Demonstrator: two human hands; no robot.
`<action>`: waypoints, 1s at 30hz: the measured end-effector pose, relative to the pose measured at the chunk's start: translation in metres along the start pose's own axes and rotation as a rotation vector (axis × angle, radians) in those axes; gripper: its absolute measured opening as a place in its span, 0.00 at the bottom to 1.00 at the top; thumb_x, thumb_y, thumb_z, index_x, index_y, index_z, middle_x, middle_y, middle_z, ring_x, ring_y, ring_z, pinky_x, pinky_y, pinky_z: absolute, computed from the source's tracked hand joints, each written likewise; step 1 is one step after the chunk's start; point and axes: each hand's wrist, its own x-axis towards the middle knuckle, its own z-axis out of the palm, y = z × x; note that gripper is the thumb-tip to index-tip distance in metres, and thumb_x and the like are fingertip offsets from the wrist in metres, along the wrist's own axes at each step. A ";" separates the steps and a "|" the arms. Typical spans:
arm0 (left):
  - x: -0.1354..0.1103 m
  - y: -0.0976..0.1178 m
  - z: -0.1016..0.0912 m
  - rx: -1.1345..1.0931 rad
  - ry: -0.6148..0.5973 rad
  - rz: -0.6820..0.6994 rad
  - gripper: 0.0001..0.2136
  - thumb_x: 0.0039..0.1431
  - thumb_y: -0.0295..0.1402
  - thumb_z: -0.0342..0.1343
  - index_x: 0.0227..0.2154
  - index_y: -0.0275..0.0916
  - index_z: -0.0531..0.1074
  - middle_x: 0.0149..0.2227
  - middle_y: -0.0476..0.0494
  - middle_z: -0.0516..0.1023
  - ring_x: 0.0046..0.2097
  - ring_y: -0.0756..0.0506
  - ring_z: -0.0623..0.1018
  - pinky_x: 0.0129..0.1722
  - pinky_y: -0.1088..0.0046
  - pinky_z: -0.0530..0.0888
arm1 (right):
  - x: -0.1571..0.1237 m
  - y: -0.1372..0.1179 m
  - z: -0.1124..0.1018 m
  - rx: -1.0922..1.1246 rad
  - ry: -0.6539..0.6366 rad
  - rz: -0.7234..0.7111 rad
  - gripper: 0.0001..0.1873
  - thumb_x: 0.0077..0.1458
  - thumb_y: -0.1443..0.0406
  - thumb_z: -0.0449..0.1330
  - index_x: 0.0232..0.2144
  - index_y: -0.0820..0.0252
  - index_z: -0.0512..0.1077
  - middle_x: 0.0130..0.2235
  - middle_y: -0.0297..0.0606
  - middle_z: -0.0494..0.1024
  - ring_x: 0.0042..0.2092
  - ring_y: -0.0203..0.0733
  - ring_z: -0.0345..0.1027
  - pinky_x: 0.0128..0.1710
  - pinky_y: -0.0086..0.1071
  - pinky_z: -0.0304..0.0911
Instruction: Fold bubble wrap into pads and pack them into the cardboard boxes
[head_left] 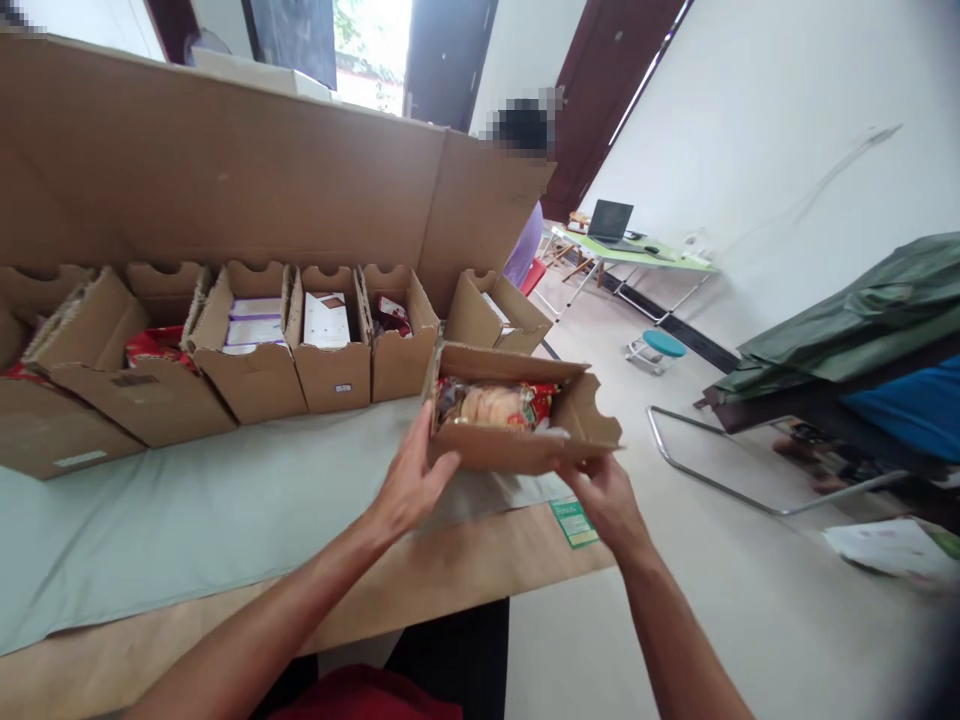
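I hold a small open cardboard box [517,450] above the right end of the table. A clear packet of round biscuits with red wrapping [495,405] lies inside it. My left hand [412,475] grips the box's near left corner, fingers closed on its wall. My right hand [604,495] holds the near right side from below, fingers curled under the box.
A row of open cardboard boxes [255,350] with packets and white cartons stands on a pale cloth [187,510] before a tall cardboard wall [225,160]. A green label [574,522] lies at the table edge. Behind sits a person [525,240]; a green table with laptop [609,222], stool [660,348].
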 end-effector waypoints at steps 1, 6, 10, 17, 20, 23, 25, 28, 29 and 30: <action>-0.026 -0.001 -0.015 0.014 0.030 -0.020 0.30 0.65 0.42 0.55 0.68 0.44 0.59 0.68 0.35 0.66 0.67 0.35 0.68 0.65 0.50 0.67 | -0.021 -0.008 0.008 -0.036 0.011 -0.005 0.24 0.48 0.46 0.68 0.37 0.58 0.75 0.37 0.46 0.84 0.39 0.57 0.78 0.40 0.48 0.74; -0.111 0.002 -0.106 0.157 0.356 -0.234 0.22 0.64 0.49 0.55 0.55 0.43 0.71 0.51 0.40 0.81 0.52 0.36 0.80 0.49 0.58 0.79 | -0.076 -0.072 0.084 0.028 -0.199 -0.090 0.15 0.55 0.52 0.65 0.38 0.55 0.76 0.36 0.41 0.84 0.37 0.51 0.78 0.37 0.41 0.73; -0.094 0.020 -0.119 0.170 0.419 -0.158 0.21 0.64 0.48 0.55 0.52 0.40 0.72 0.51 0.39 0.80 0.51 0.37 0.80 0.50 0.58 0.78 | -0.066 -0.098 0.100 0.034 -0.162 -0.095 0.17 0.52 0.51 0.64 0.36 0.57 0.76 0.33 0.41 0.83 0.33 0.50 0.75 0.34 0.41 0.73; -0.126 0.012 -0.072 0.089 0.240 -0.080 0.26 0.66 0.45 0.55 0.64 0.44 0.65 0.62 0.35 0.74 0.63 0.35 0.73 0.58 0.55 0.75 | -0.133 -0.063 0.051 -0.077 0.061 -0.094 0.17 0.55 0.49 0.64 0.41 0.51 0.79 0.39 0.44 0.84 0.43 0.61 0.79 0.45 0.54 0.76; -0.147 0.001 -0.096 0.077 0.339 -0.188 0.27 0.63 0.46 0.58 0.63 0.43 0.65 0.60 0.37 0.76 0.59 0.35 0.76 0.55 0.57 0.77 | -0.161 -0.062 0.079 -0.056 -0.003 -0.136 0.23 0.58 0.51 0.63 0.53 0.52 0.76 0.44 0.45 0.83 0.45 0.60 0.79 0.49 0.56 0.75; -0.126 -0.001 -0.120 0.036 0.358 -0.217 0.29 0.57 0.46 0.62 0.58 0.40 0.67 0.56 0.37 0.78 0.55 0.35 0.78 0.50 0.59 0.79 | -0.155 -0.061 0.101 -0.009 -0.017 -0.192 0.32 0.57 0.53 0.66 0.62 0.53 0.68 0.54 0.48 0.79 0.54 0.60 0.75 0.56 0.56 0.71; -0.097 -0.003 -0.121 0.002 0.318 -0.184 0.28 0.53 0.45 0.63 0.55 0.38 0.69 0.55 0.37 0.78 0.55 0.36 0.79 0.52 0.59 0.78 | -0.144 -0.052 0.098 -0.015 0.006 -0.215 0.37 0.54 0.54 0.69 0.63 0.53 0.65 0.58 0.48 0.76 0.58 0.61 0.72 0.59 0.57 0.69; -0.062 -0.012 -0.108 -0.028 0.221 -0.129 0.29 0.50 0.42 0.62 0.56 0.37 0.69 0.58 0.35 0.76 0.57 0.35 0.77 0.58 0.56 0.74 | -0.134 -0.026 0.076 -0.076 0.003 -0.222 0.39 0.51 0.53 0.71 0.62 0.52 0.65 0.61 0.49 0.72 0.62 0.64 0.67 0.62 0.61 0.63; -0.056 -0.017 -0.104 -0.033 0.209 -0.124 0.32 0.50 0.42 0.62 0.58 0.37 0.68 0.60 0.34 0.75 0.58 0.35 0.76 0.59 0.56 0.73 | -0.132 -0.017 0.068 -0.095 -0.019 -0.223 0.39 0.51 0.52 0.71 0.62 0.52 0.65 0.63 0.49 0.70 0.64 0.65 0.65 0.64 0.63 0.61; -0.053 -0.023 -0.100 -0.037 0.205 -0.127 0.34 0.50 0.43 0.62 0.60 0.37 0.66 0.62 0.33 0.73 0.59 0.35 0.76 0.59 0.55 0.73 | -0.131 -0.008 0.061 -0.104 -0.051 -0.226 0.41 0.51 0.51 0.71 0.63 0.52 0.64 0.65 0.50 0.68 0.66 0.66 0.62 0.65 0.64 0.59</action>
